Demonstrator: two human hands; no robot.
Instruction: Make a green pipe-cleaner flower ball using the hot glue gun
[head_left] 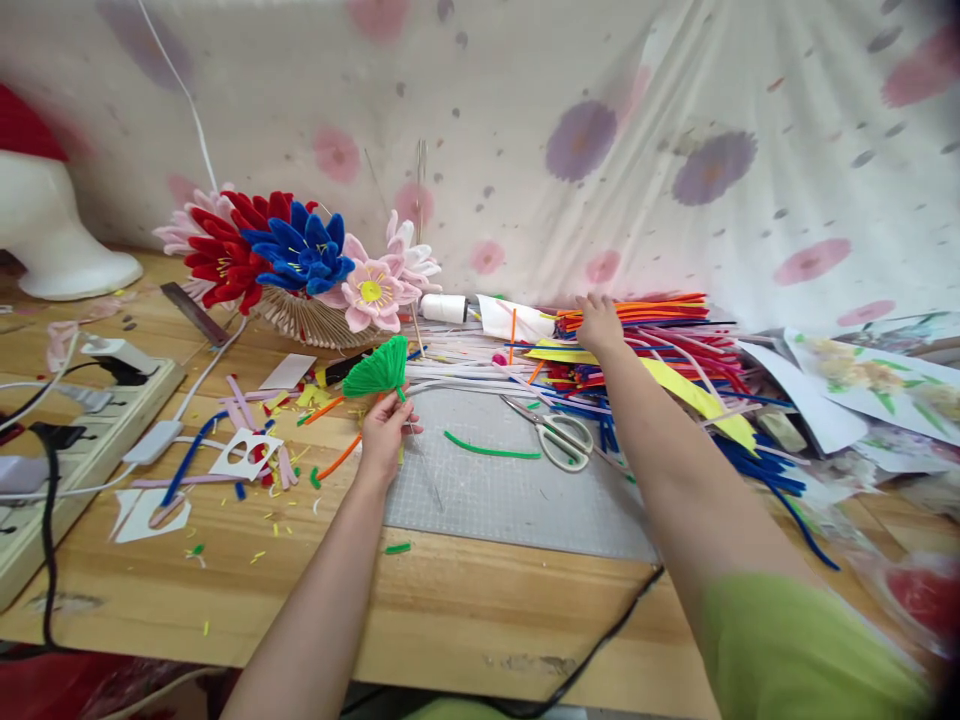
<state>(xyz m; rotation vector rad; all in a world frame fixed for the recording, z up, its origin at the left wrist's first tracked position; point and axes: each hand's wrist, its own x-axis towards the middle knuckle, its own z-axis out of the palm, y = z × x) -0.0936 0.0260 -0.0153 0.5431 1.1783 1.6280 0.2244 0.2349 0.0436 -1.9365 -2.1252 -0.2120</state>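
My left hand (386, 438) pinches the stem of a green pipe-cleaner leaf (377, 368), fan-shaped and held upright over the left edge of the grey cutting mat (480, 505). A thin wire runs down below the hand. At the back, my right hand (600, 325) rests on a heap of colourful pipe cleaners (667, 320), orange, red, blue and pink; its fingertips are partly hidden, so I cannot make out any grip. Scissors (562, 440) with pale handles lie on the mat beside a loose green pipe cleaner (491, 450).
Red, blue and pink fuzzy flowers (300, 250) stand in a basket (315, 325) at the back left. A power strip (90, 440) with cables lies at the left edge. Scraps and cut card (247, 455) litter the left. Printed sheets (885, 380) lie right, before a floral curtain (510, 120).
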